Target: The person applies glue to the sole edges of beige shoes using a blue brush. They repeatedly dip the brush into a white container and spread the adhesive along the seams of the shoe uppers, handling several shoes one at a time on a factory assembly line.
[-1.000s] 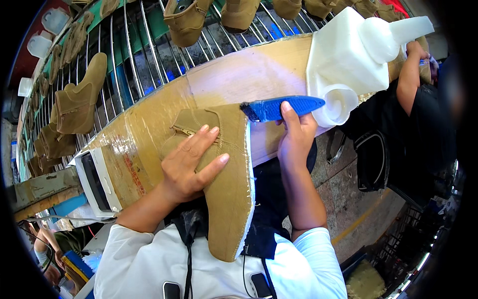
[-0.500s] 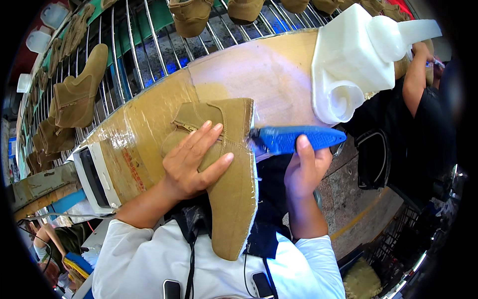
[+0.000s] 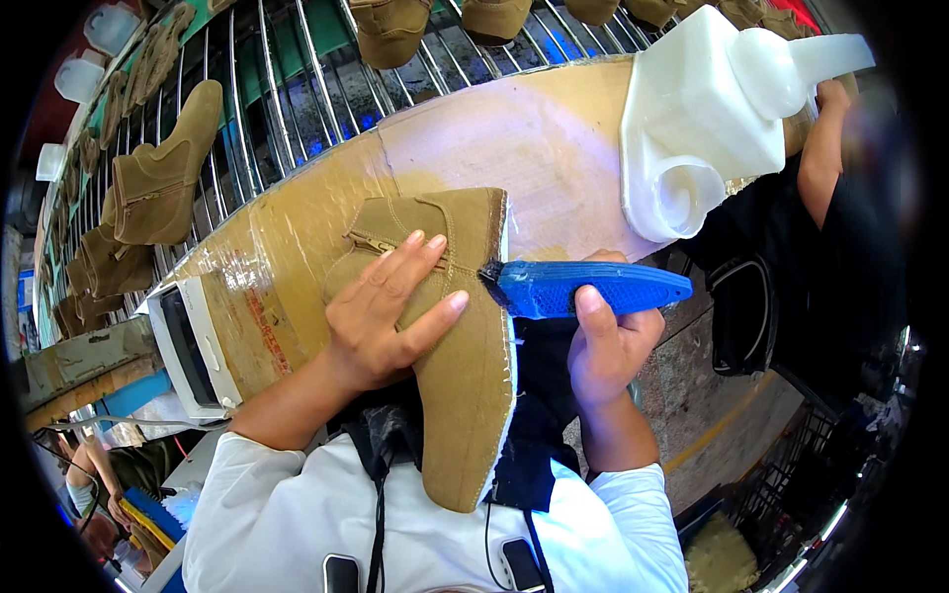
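Observation:
A tan suede-like boot (image 3: 460,385) with a side zipper lies across the edge of the cardboard-covered table, one end reaching toward my white shirt. Its right edge is pale, with stitching along it. My left hand (image 3: 386,316) lies flat over the boot near the zipper, fingers spread and pressing on it. In my right hand (image 3: 618,341) is a blue-handled brush (image 3: 593,287), pinched between the thumb and the fingers behind it. The dark bristle tip touches the boot's right edge near its upper end.
A white plastic bottle (image 3: 707,119) with a cup-like opening stands at the table's back right. Behind the cardboard (image 3: 494,138) runs a metal rack (image 3: 287,89) carrying several tan boots (image 3: 158,188). A white-framed box (image 3: 188,346) sits at left. Another person's arm (image 3: 825,163) shows at right.
The brush tip has moved slightly left, from beside the boot's edge onto it, and is less blurred. My left hand has stayed on the boot.

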`<action>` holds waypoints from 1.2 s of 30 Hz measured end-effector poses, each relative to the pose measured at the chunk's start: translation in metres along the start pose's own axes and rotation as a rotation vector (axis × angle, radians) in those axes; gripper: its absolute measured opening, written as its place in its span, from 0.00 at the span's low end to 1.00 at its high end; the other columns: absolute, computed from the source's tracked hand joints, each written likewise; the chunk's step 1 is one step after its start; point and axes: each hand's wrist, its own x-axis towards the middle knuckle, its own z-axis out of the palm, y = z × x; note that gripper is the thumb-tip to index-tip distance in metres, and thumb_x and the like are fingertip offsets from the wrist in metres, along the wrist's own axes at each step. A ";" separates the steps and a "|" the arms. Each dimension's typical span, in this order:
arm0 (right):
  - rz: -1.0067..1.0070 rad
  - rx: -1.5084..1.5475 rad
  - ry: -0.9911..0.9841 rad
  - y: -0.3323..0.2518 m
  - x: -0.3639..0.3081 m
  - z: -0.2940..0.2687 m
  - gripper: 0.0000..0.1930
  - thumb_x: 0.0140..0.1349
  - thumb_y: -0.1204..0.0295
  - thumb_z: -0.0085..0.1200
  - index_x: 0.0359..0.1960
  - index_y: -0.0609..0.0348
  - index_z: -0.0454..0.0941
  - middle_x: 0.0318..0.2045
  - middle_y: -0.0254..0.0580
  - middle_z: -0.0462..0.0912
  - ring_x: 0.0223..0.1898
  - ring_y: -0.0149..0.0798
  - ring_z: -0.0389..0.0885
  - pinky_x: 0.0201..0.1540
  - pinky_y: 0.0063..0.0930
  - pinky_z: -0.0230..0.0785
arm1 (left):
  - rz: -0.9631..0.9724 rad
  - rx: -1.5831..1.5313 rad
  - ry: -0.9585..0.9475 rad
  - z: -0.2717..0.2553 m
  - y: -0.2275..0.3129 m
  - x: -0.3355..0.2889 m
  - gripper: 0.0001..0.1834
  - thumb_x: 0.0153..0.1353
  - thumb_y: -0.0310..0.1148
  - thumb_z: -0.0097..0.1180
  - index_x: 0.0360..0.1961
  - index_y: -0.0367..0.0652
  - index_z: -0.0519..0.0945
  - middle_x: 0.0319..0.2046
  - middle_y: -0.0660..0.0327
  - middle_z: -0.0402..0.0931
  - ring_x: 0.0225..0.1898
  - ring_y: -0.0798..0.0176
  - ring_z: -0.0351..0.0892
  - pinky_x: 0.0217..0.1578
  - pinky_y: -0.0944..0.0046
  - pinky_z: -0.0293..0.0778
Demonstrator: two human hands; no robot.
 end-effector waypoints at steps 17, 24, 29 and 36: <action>0.000 -0.054 -0.079 -0.012 0.012 -0.008 0.07 0.55 0.75 0.58 0.30 0.69 0.76 0.27 0.41 0.77 0.29 0.29 0.73 0.33 0.22 0.65 | -0.003 -0.013 0.008 0.001 0.000 0.007 0.19 0.52 0.32 0.60 0.47 0.53 0.74 0.48 0.45 0.76 0.48 0.46 0.79 0.44 0.57 0.78; 0.021 -0.060 -0.010 -0.015 0.015 -0.013 0.08 0.55 0.74 0.59 0.31 0.68 0.76 0.27 0.38 0.77 0.28 0.28 0.73 0.33 0.22 0.65 | -0.008 -0.023 0.007 0.001 0.001 0.009 0.19 0.52 0.32 0.60 0.47 0.53 0.74 0.48 0.45 0.76 0.48 0.46 0.79 0.44 0.57 0.78; 0.092 -0.089 -0.134 -0.029 0.012 -0.016 0.09 0.53 0.73 0.61 0.31 0.66 0.76 0.26 0.35 0.76 0.28 0.27 0.72 0.31 0.21 0.64 | 0.003 -0.013 -0.006 -0.001 0.000 0.010 0.20 0.51 0.32 0.61 0.48 0.53 0.75 0.48 0.45 0.76 0.48 0.46 0.79 0.44 0.57 0.77; -0.052 0.091 -0.305 -0.057 0.003 -0.024 0.09 0.52 0.73 0.61 0.30 0.65 0.77 0.26 0.38 0.78 0.27 0.32 0.74 0.28 0.24 0.66 | 0.006 -0.006 -0.005 -0.002 0.001 0.012 0.24 0.48 0.34 0.63 0.49 0.54 0.75 0.49 0.45 0.76 0.48 0.45 0.79 0.43 0.56 0.77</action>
